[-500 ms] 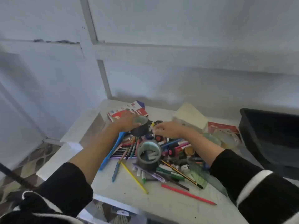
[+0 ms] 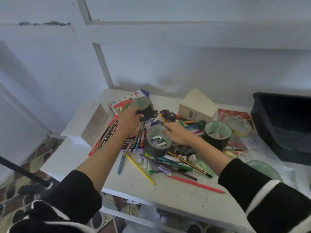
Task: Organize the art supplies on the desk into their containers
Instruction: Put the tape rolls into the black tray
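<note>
My left hand [image 2: 129, 119] grips a dark round cup [image 2: 144, 106] and holds it tilted above the booklets at the back of the desk [image 2: 176, 197]. My right hand [image 2: 179, 134] reaches left with its fingertips at the rim of a second dark cup [image 2: 157, 143], which holds small pale items. Its thumb is hidden, so I cannot tell whether it pinches anything. A third dark cup [image 2: 217, 134] stands to the right. Around the cups lies a heap of pens and pencils [image 2: 170, 163], including a yellow pencil [image 2: 140, 169] and a red pencil [image 2: 196, 184].
A black bin [image 2: 282, 126] stands at the right edge. At the back are a cream box [image 2: 196, 105] and a yellow tape roll [image 2: 239, 127]. A white drawer unit [image 2: 95, 122] and a red-black pencil box [image 2: 106, 137] lie left. A greenish glass dish [image 2: 264, 169] is near my right sleeve.
My left hand has raised and tilted its cup toward the back left. My right hand has drawn back from the far pile to the near cup's rim.
</note>
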{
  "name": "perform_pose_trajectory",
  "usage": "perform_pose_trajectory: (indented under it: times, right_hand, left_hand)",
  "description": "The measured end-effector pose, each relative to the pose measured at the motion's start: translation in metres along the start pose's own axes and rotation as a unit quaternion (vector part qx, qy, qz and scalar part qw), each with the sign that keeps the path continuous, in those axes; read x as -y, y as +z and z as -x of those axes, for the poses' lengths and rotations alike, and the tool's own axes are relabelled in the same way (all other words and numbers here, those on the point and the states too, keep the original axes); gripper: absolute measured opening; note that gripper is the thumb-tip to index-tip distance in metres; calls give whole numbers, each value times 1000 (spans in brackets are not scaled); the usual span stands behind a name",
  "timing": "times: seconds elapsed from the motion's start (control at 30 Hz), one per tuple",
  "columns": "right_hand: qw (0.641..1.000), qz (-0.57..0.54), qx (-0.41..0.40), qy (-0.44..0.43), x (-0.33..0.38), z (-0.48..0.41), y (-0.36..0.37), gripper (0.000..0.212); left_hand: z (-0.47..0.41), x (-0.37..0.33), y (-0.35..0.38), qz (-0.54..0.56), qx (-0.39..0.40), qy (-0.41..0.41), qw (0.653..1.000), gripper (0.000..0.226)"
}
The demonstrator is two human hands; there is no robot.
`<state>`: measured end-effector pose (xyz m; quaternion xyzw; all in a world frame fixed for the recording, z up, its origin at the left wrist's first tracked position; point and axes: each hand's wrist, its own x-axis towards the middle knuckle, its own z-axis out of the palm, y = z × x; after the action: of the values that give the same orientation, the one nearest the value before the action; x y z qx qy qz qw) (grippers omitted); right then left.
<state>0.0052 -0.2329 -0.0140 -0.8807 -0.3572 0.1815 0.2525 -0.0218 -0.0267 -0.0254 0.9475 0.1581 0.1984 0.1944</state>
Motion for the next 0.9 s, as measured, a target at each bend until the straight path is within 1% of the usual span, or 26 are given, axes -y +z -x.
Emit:
perform_pose_trajectory:
  times: [0.07, 0.17, 0.27, 0.33, 0.43, 0.5, 0.63, 0.73, 0.8, 0.9]
  right_hand:
    - [997, -69, -36, 12, -6, 11, -20, 22]
    - [985, -126, -107, 48, -30, 34, -60, 25]
    - [964, -178, -177, 83, -68, 61, -104, 26]
    - [947, -223, -201, 111, -95, 82, -131, 24]
    - [932, -221, -239, 157, -141, 116, -170, 17]
    - [923, -215, -256, 189, -177, 139, -193, 16]
    - [919, -185, -239, 254, -247, 180, -220, 23]
    - [921, -155, -212, 287, -286, 201, -232, 27]
    - [926, -138, -189, 296, -302, 208, -234, 27]
    - [933, -115, -145, 308, -318, 211, -229, 27]
  left_hand:
    - [-1, -8, -6, 15, -28, 31, 999, 13]
    - [-3, -31, -12, 51, -47, 93, 993, 7]
    - [-7, -68, -1, 83, -25, 136, 987, 2]
    - [-9, -97, 12, 107, -8, 170, 980, 2]
    - [-14, -151, 39, 137, 13, 203, 969, 6]
    - [-16, -193, 59, 160, 31, 216, 963, 9]
    - [-14, -274, 102, 209, 44, 265, 940, 5]
    - [-14, -330, 134, 230, 43, 274, 933, 5]
    - [-17, -361, 153, 230, 52, 285, 929, 5]
    - [-22, -398, 181, 199, 101, 291, 930, 10]
